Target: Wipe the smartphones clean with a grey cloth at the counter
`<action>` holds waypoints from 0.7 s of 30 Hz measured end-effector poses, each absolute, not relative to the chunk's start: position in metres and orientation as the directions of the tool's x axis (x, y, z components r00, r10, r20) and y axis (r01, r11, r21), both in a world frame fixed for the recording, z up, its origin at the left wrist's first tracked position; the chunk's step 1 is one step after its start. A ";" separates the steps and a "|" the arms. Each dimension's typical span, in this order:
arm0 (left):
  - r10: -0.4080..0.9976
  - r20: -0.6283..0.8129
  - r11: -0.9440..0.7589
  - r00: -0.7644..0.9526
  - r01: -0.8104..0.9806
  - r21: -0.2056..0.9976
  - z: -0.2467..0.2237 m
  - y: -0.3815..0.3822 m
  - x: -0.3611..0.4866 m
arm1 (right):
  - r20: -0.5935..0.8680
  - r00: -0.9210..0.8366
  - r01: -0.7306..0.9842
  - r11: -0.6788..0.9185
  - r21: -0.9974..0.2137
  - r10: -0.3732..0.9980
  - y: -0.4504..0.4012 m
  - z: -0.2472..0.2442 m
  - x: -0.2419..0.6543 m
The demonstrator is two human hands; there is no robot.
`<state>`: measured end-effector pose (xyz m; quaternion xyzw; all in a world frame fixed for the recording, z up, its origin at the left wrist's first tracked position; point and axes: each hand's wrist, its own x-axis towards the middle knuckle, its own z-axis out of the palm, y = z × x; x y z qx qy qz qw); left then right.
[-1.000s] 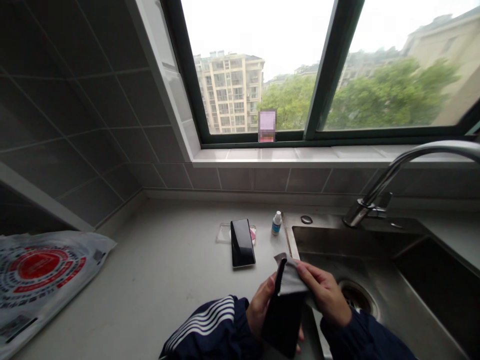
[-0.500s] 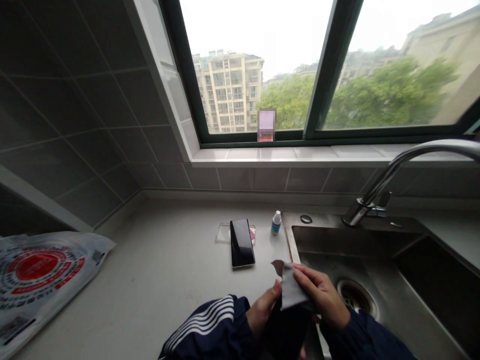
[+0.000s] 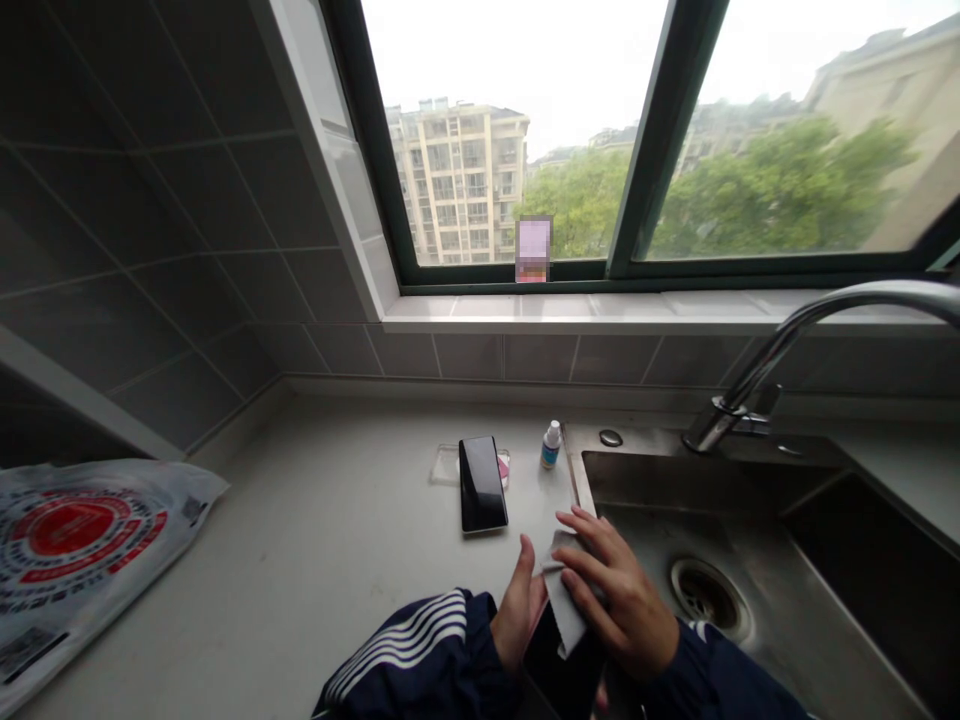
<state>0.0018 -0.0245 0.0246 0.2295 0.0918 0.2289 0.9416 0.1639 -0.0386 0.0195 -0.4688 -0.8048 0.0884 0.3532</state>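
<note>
A dark, flat device sits at the bottom of the frame, right of centre, tilted and partly cut off. The left hand grasps it from beneath, thumb raised and fingertips curled round its far edge. The right hand, fingers partly spread, holds a grey cloth against its upper part. Above and to the left, near the frame's centre, a phone rests across a clear case; a small white-capped bottle stands nearby. A steel sink fills the lower right; a printed plastic bag lies lower left.
</note>
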 end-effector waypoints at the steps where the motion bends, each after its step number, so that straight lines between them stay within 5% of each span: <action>1: 0.477 -0.084 0.796 0.875 -0.389 0.463 0.025 -0.025 0.001 | 0.479 -0.318 0.701 0.543 -0.463 0.818 -0.040 0.021 0.163; 9: 0.685 -0.144 0.711 0.714 -0.612 0.346 0.009 -0.027 0.011 | 0.486 -0.408 0.682 0.612 -0.401 0.773 -0.049 0.029 0.152; 14: 0.678 -0.172 0.730 0.715 -0.627 0.271 0.015 -0.027 0.016 | 0.491 -0.454 0.648 0.654 -0.391 0.744 -0.054 0.026 0.147; 21: 0.638 -0.077 0.715 0.766 -0.552 0.430 0.022 -0.025 0.007 | 0.497 -0.423 0.673 0.630 -0.387 0.757 -0.044 0.022 0.157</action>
